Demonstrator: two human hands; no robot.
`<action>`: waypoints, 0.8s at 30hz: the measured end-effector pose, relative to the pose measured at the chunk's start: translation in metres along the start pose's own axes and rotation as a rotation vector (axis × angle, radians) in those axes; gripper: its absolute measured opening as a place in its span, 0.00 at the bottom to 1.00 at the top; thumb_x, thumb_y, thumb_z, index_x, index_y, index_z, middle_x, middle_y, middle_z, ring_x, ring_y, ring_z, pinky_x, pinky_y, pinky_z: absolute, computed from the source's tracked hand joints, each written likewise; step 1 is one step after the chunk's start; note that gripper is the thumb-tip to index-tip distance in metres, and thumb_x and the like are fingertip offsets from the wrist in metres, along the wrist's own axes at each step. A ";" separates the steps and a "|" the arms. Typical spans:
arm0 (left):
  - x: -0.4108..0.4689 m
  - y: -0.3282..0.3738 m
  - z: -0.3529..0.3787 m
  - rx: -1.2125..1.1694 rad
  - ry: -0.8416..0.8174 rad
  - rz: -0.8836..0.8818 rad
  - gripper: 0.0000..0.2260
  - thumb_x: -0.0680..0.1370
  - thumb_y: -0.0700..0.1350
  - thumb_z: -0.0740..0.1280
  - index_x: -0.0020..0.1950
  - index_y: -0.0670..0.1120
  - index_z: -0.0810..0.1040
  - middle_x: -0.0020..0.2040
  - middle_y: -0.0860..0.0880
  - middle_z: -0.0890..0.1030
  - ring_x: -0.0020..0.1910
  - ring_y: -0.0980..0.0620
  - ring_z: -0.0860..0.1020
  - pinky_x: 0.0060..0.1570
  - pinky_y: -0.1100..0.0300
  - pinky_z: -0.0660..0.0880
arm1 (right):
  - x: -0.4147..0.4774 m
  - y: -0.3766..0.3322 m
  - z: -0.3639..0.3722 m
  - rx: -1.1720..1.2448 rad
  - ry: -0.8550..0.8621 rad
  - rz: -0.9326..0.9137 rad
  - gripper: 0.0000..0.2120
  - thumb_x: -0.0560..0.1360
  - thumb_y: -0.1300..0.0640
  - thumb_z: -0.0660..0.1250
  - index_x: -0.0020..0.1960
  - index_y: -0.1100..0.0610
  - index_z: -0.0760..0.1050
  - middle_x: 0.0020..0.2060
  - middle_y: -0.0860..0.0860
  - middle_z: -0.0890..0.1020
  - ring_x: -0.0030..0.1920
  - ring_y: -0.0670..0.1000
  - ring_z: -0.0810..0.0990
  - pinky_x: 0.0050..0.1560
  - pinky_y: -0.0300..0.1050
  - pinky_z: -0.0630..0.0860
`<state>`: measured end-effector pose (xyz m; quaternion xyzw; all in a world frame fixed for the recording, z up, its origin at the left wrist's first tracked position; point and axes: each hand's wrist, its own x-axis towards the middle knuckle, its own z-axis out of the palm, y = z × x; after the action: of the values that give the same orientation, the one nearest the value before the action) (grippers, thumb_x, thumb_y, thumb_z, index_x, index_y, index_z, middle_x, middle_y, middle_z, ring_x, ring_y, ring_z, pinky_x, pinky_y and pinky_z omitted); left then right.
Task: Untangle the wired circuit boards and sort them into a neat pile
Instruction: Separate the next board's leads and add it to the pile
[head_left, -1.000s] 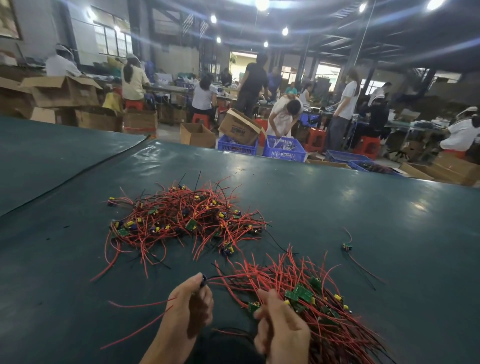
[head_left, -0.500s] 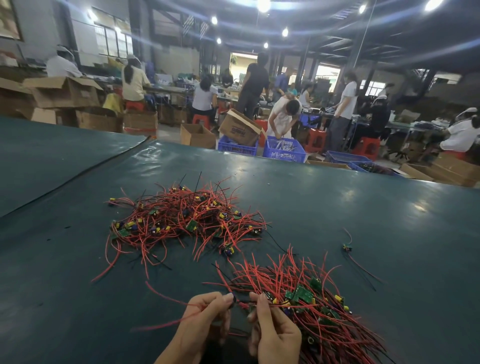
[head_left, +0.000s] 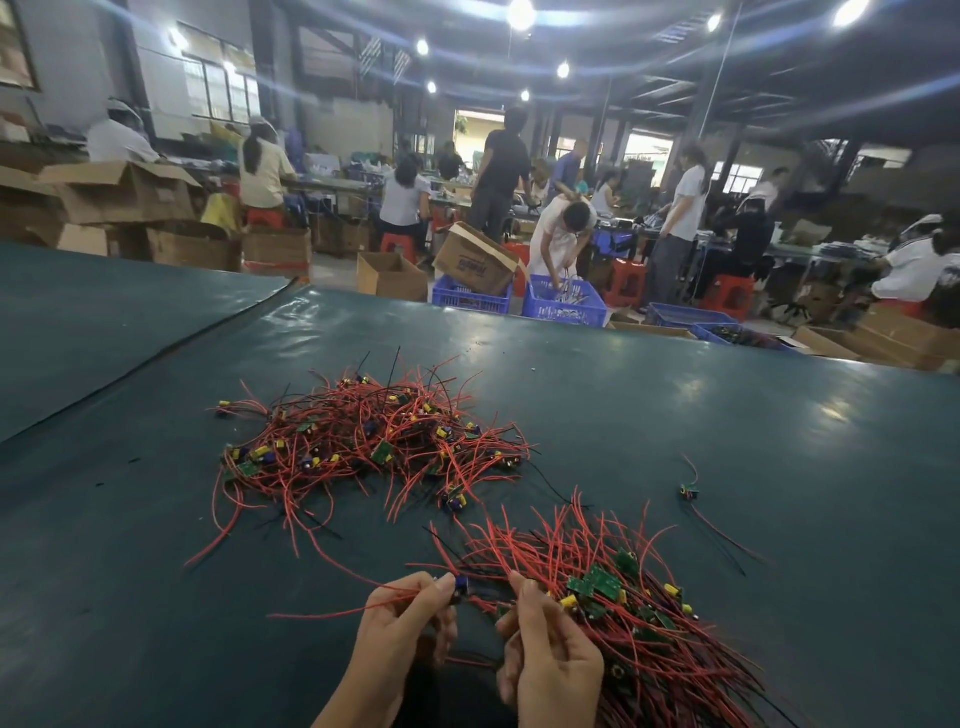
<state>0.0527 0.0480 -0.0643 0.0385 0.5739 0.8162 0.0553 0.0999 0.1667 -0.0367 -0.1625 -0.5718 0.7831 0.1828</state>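
A tangled heap of red-wired circuit boards (head_left: 363, 441) lies on the dark green table (head_left: 675, 415) ahead of me. Nearer, to the right, a more orderly pile of boards (head_left: 613, 587) lies with its wires fanned out. My left hand (head_left: 402, 631) pinches one small board with a blue part (head_left: 460, 586) and its red wire, which trails left. My right hand (head_left: 545, 649) grips wires at the near left edge of the orderly pile. One loose board (head_left: 689, 491) lies apart at the right.
Beyond the table's far edge stand blue crates (head_left: 563, 306), cardboard boxes (head_left: 389, 275) and red stools. Several people work at benches in the background. A seam in the table cover (head_left: 156, 358) runs diagonally at the left.
My hands have come together from apart. The left hand has carried its board and wire rightward to the edge of the near pile, where the right hand holds wires.
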 end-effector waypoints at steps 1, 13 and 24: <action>0.000 0.001 0.000 0.018 -0.027 0.008 0.18 0.67 0.50 0.77 0.28 0.41 0.73 0.26 0.41 0.72 0.22 0.50 0.70 0.24 0.61 0.67 | -0.001 0.001 0.000 -0.043 -0.020 0.015 0.07 0.69 0.53 0.70 0.37 0.53 0.86 0.26 0.54 0.80 0.18 0.48 0.70 0.19 0.37 0.68; -0.007 0.015 0.013 0.310 -0.291 0.045 0.20 0.79 0.58 0.62 0.37 0.48 0.83 0.32 0.51 0.81 0.34 0.55 0.78 0.38 0.63 0.73 | -0.010 0.005 0.006 -0.311 -0.089 0.047 0.12 0.71 0.41 0.65 0.36 0.45 0.83 0.36 0.42 0.85 0.38 0.39 0.81 0.36 0.26 0.72; 0.075 0.024 0.001 0.594 0.403 0.228 0.24 0.81 0.60 0.52 0.39 0.47 0.78 0.33 0.51 0.81 0.35 0.51 0.79 0.38 0.56 0.74 | 0.006 -0.013 -0.007 0.303 0.058 0.338 0.25 0.76 0.37 0.60 0.39 0.59 0.77 0.23 0.47 0.69 0.18 0.44 0.63 0.16 0.33 0.57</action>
<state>-0.0231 0.0506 -0.0412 -0.0449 0.7769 0.6064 -0.1634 0.0991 0.1794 -0.0266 -0.2492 -0.4067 0.8745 0.0876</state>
